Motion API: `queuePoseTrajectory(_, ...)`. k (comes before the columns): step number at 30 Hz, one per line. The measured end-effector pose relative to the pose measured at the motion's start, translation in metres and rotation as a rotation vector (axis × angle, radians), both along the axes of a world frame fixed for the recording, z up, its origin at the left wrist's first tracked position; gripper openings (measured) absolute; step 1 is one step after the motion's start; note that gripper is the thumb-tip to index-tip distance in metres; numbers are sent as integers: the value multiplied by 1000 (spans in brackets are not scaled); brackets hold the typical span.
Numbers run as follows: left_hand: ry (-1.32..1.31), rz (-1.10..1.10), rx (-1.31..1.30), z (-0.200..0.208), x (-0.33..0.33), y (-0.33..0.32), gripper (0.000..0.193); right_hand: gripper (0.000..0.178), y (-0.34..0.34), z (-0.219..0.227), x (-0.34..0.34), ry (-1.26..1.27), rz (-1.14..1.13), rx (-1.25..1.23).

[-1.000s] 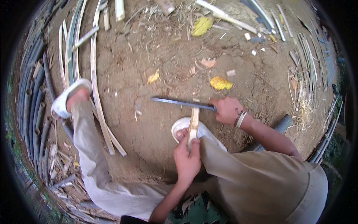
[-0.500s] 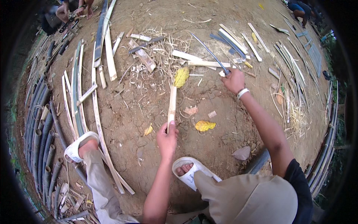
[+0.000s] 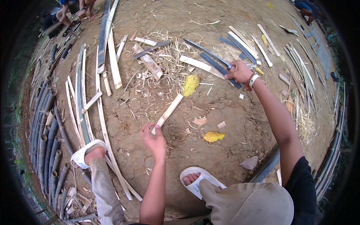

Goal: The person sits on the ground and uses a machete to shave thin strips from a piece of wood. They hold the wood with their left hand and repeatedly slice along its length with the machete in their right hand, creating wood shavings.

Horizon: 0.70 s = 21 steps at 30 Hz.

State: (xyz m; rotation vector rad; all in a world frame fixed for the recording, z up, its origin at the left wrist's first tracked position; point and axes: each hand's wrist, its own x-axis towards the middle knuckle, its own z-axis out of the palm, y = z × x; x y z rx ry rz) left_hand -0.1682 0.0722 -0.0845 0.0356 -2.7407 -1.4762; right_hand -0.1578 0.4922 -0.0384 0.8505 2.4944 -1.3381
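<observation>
My left hand (image 3: 153, 142) is loosely curled at the near end of a short pale bamboo strip (image 3: 169, 111), thumb against it and fingers slightly spread. That strip slants away, its far end by a yellow leaf (image 3: 191, 85). To the right, my right hand (image 3: 240, 72) is closed on a long-bladed knife (image 3: 206, 51), blade pointing away to the left. Its fingertips also reach a dark-skinned bamboo strip (image 3: 214, 64) beneath the knife; whether they grip it is unclear. Beside that strip lies a pale bamboo strip (image 3: 197, 63).
Shavings (image 3: 176, 48) and offcuts cover the ground ahead. Long split bamboo (image 3: 79, 93) lies left of my left foot (image 3: 95, 153), beyond it dark bamboo poles (image 3: 45, 150). A dark pole (image 3: 266, 165) lies right of my other foot (image 3: 193, 178). Other people (image 3: 67, 15) crouch at the far edges.
My left hand has shifted left, swinging the short strip's near end leftward, and its grasp looks looser. My right hand now touches a dark-skinned strip under the knife. The view has shifted slightly.
</observation>
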Motion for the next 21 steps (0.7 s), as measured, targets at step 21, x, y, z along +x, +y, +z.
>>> queuePoseTrajectory(21, -158, -17, 109, -6, 96, -9, 8, 25, -44, -22, -14, 49, 24, 723)
